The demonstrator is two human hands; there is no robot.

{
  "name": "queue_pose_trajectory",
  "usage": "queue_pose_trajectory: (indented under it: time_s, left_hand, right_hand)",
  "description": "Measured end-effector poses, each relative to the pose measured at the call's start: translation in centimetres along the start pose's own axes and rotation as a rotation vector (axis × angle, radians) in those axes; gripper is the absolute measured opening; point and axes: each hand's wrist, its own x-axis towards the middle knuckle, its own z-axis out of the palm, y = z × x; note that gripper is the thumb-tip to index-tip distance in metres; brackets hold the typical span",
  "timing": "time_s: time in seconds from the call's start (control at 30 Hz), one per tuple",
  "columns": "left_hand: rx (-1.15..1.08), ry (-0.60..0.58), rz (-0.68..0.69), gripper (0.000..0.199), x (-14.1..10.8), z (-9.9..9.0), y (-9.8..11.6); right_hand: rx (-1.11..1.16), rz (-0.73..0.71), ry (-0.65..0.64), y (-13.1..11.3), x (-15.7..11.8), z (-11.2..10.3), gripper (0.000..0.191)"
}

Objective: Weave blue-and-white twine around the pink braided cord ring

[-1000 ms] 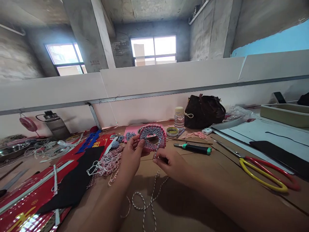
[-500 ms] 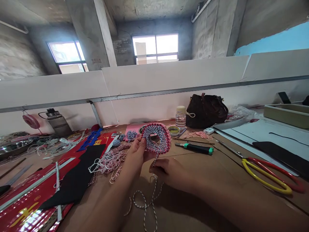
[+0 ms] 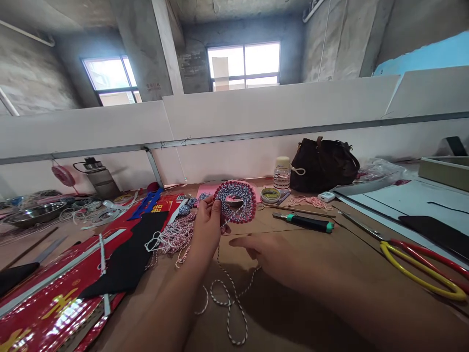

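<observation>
A round woven cord ring point(image 3: 247, 203), blue-white inside with a dark red edge, is held up by my left hand point(image 3: 209, 217), which pinches its left side. My right hand point(image 3: 262, 249) is just below and right of the ring, index finger pointing left; its other fingers are bent under the palm, and whether they hold anything is hidden. A black-and-white cord point(image 3: 230, 303) hangs from near the ring and lies in loops on the brown table point(image 3: 311, 259).
Right of my hands lie a green-black cutter point(image 3: 309, 222) and red-yellow scissors point(image 3: 421, 269). Behind stand a jar point(image 3: 282, 173) and a dark bag point(image 3: 322, 166). To the left are red-white cords point(image 3: 178, 234), black material point(image 3: 128, 259), red packaging point(image 3: 54, 288) and a bottle point(image 3: 100, 181).
My right hand has come off the cord just under the ring and moved slightly right, its index finger now extended. The ring is turned a little in my left hand. The camera view has shifted.
</observation>
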Motion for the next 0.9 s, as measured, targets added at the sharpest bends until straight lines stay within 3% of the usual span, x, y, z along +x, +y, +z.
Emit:
queue_pose_trajectory:
  time_s: [0.1, 0.27, 0.4, 0.6, 0.7, 0.8, 0.9]
  left_hand:
    - [0.082, 0.024, 0.058, 0.035, 0.0, -0.2, 0.3]
    - [0.119, 0.023, 0.069, 0.029, -0.2, -0.2, 0.4]
    - [0.116, 0.016, 0.062, 0.030, 0.0, -0.3, 0.1]
    - [0.116, 0.069, 0.133, 0.031, 0.3, -0.5, -0.1]
    - [0.029, 0.046, 0.065, 0.032, 0.3, -0.3, 0.1]
    - [-0.071, 0.032, -0.030, 0.029, 0.2, -0.1, 0.2]
    - [-0.156, 0.043, -0.130, 0.028, 0.1, 0.0, 0.1]
  right_hand:
    - [-0.075, -0.075, 0.101, -0.4, 0.0, -0.3, 0.058]
    - [-0.028, 0.003, 0.121, -0.8, 0.4, 0.0, 0.031]
    - [-0.019, -0.049, 0.114, -0.2, 0.6, -0.1, 0.038]
    - [-0.129, -0.191, 0.271, 0.6, 0.6, -0.4, 0.057]
    - [-0.132, -0.108, 0.286, 0.6, 0.7, -0.7, 0.053]
    - [-0.073, 0.012, 0.298, 0.4, 0.8, -1.3, 0.029]
    - [-0.070, -0.055, 0.311, 0.4, 0.9, -1.5, 0.023]
